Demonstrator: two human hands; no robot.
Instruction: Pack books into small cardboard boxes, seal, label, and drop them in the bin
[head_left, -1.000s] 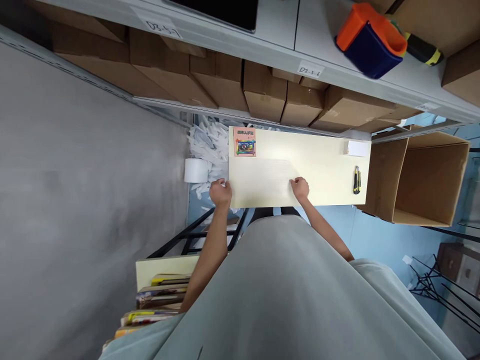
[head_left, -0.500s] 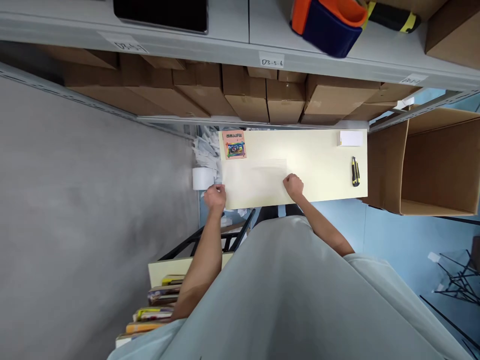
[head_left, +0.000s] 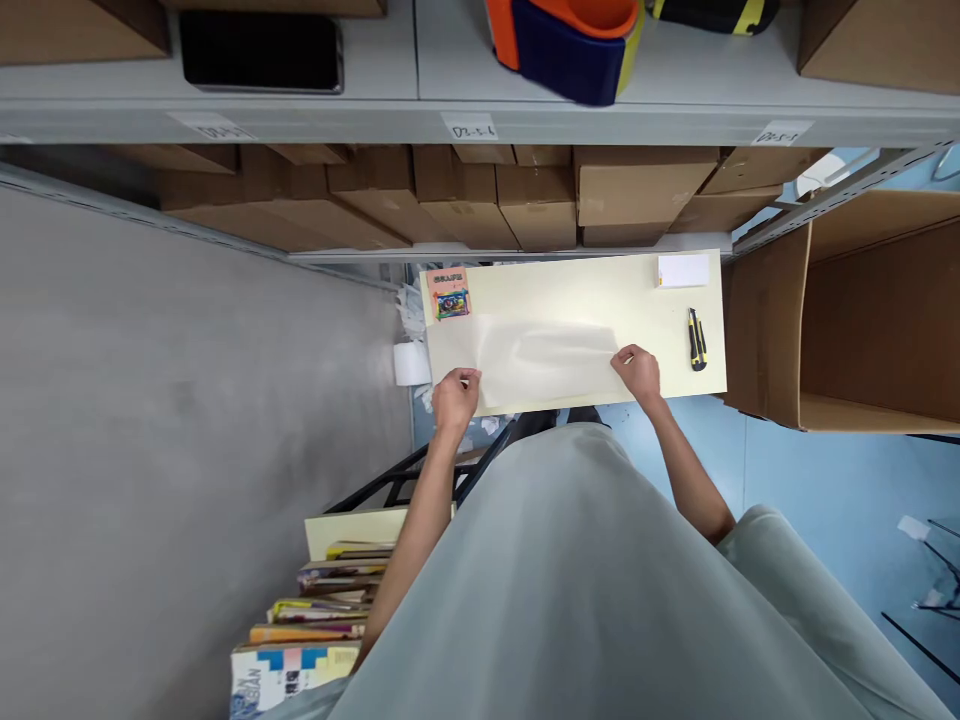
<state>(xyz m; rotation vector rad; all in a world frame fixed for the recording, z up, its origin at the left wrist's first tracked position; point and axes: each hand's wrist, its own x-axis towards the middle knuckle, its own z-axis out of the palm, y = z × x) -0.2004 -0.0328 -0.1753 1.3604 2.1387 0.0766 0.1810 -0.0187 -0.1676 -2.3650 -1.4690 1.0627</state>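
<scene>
A thin, pale, see-through sheet (head_left: 546,362) lies low over the cream tabletop (head_left: 555,288), with soft ripples along its upper part. My left hand (head_left: 456,398) pinches its left edge near the table's front. On the opposite side, my right hand (head_left: 637,372) has thumb and fingers closed on the right edge. Above the left hand, at the table's back left corner, is a pink booklet (head_left: 448,293) with a colourful picture. A black and yellow utility knife (head_left: 697,340) rests to the right of my right hand.
A small white box (head_left: 683,270) sits at the table's back right. Beside the table stands a large open cardboard box (head_left: 765,330). Shelves with brown cartons (head_left: 457,190) hang over the back. A white roll (head_left: 412,364) is left of the table; stacked books (head_left: 315,600) are lower left.
Both hands have shifted right, carrying the sheet right across the table. The sheet now shows ripples between them. The camera view has turned slightly.
</scene>
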